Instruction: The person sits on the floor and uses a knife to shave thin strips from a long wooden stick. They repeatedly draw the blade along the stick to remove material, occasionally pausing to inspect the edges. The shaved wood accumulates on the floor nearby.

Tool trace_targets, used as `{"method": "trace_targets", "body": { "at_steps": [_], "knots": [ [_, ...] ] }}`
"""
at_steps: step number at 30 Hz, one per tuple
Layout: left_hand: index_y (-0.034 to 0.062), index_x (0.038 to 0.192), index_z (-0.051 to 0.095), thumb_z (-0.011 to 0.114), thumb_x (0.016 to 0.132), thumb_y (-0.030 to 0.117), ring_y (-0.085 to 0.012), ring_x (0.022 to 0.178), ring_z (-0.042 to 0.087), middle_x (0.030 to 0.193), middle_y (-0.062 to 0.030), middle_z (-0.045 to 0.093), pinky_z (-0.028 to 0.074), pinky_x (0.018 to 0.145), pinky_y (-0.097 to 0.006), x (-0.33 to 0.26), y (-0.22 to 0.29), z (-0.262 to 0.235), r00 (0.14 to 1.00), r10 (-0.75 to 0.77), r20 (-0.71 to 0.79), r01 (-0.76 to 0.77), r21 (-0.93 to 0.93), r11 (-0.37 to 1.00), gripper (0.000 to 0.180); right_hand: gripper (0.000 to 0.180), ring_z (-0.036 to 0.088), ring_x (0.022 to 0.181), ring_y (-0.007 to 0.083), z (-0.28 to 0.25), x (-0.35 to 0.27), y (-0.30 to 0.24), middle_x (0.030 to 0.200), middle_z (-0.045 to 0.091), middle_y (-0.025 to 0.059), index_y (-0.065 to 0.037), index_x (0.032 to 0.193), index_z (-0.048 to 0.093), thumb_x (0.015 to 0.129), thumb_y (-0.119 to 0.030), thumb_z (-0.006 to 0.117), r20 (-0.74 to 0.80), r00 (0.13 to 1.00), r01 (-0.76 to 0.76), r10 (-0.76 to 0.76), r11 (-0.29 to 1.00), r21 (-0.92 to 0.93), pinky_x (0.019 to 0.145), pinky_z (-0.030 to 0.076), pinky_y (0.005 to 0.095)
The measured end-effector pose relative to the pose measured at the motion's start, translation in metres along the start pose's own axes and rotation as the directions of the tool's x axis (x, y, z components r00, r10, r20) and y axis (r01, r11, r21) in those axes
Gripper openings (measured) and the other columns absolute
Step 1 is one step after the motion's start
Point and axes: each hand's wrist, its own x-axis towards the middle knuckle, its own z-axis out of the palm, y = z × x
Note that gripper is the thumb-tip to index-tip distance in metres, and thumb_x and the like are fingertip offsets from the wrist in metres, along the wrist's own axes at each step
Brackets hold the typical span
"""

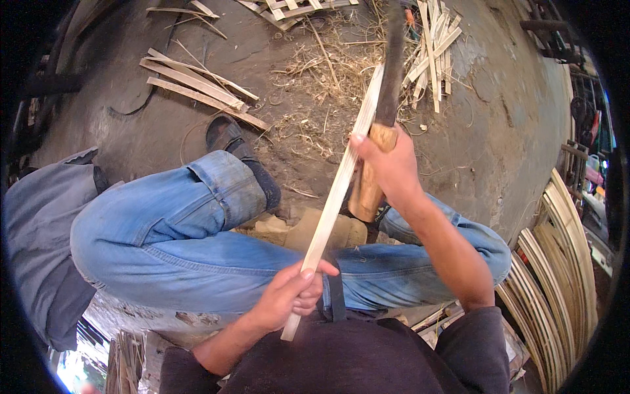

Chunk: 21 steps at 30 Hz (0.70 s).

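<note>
A long pale wooden strip [333, 203] slants up in front of my body, its lower end near my dark shirt. My left hand [292, 295] is closed round the strip near that lower end. My right hand [392, 167] grips the wooden handle [367, 187] of a machete-like knife, and its thumb lies against the strip's upper part. The knife's dark blade [392, 72] points up and away, close beside the strip's far end. Whether the blade touches the strip, I cannot tell.
Past my crossed legs in blue jeans [177, 243], shavings [315, 72] litter the floor. Loose strips lie in piles at the far left [197, 85] and far right [433, 52]. Bent bundled strips [558, 282] stand at the right. A grey cloth [49, 230] hangs at the left.
</note>
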Motion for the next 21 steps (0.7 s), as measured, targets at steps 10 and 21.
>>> {"method": "trace_targets", "body": {
  "at_steps": [10,21],
  "knots": [
    [0.0068,0.104,0.048,0.04,0.105,0.029,-0.0025,0.056,0.028,0.07,0.0058,0.034,0.024,0.047,-0.019,-0.006,0.001,0.011,0.937,0.231,-0.263,-0.091,0.454,0.886,0.024,0.016,0.067,0.067,0.0322,-0.042,-0.082,0.015,0.075,0.061,0.0139,-0.005,0.086,0.052,0.08,-0.017,0.061,0.58,0.798,0.602,-0.161,0.201,-0.773,0.054,0.054,0.0466],
    [0.0083,0.104,0.047,0.041,0.105,0.028,-0.0032,0.054,0.026,0.069,0.006,0.031,0.025,0.046,-0.02,0.004,0.007,0.018,0.96,0.184,-0.212,-0.091,0.383,0.919,0.021,0.012,0.067,0.067,0.0315,-0.03,-0.085,0.016,0.074,0.06,0.0123,-0.007,0.084,0.053,0.079,-0.017,0.059,0.616,0.773,0.634,-0.149,0.173,-0.754,0.054,0.054,0.0425]
  ]
}}
